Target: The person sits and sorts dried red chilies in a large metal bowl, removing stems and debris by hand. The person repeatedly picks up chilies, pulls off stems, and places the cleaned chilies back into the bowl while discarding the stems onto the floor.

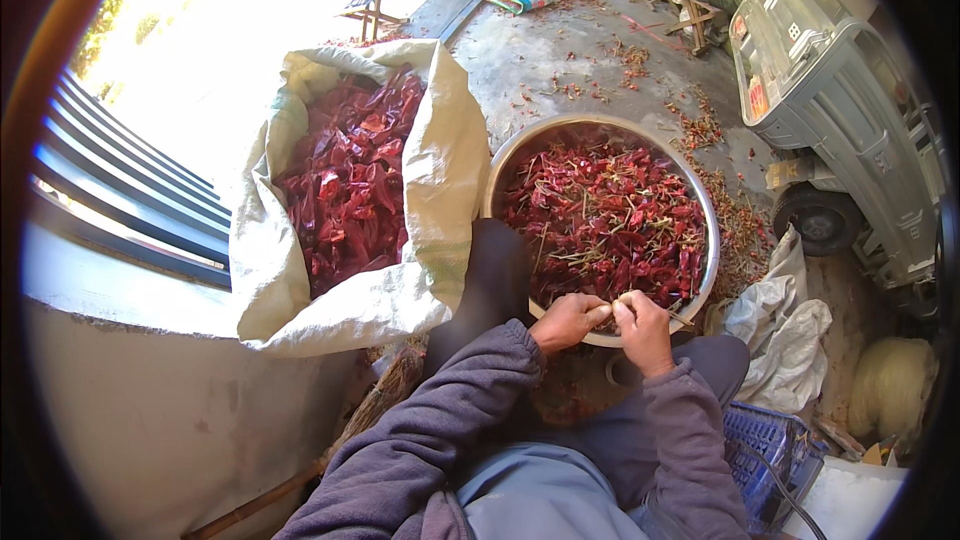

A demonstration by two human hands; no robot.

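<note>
A round metal basin holds dried red chili pieces mixed with pale stems. Over its near rim, my left hand and my right hand meet with thumbs and fingertips pinched close together. A thin brown stick or stem shows at the right hand's outer side. What the fingertips hold is too small to tell. To the left of the basin stands an open white woven sack, its top rolled outward, filled with dark red dried chili pods.
Stems and chili bits litter the concrete floor beyond the basin. A grey wheeled bin stands at right, above a crumpled white sack and blue plastic crate. A straw broom leans at lower left; a low wall with railings borders the left.
</note>
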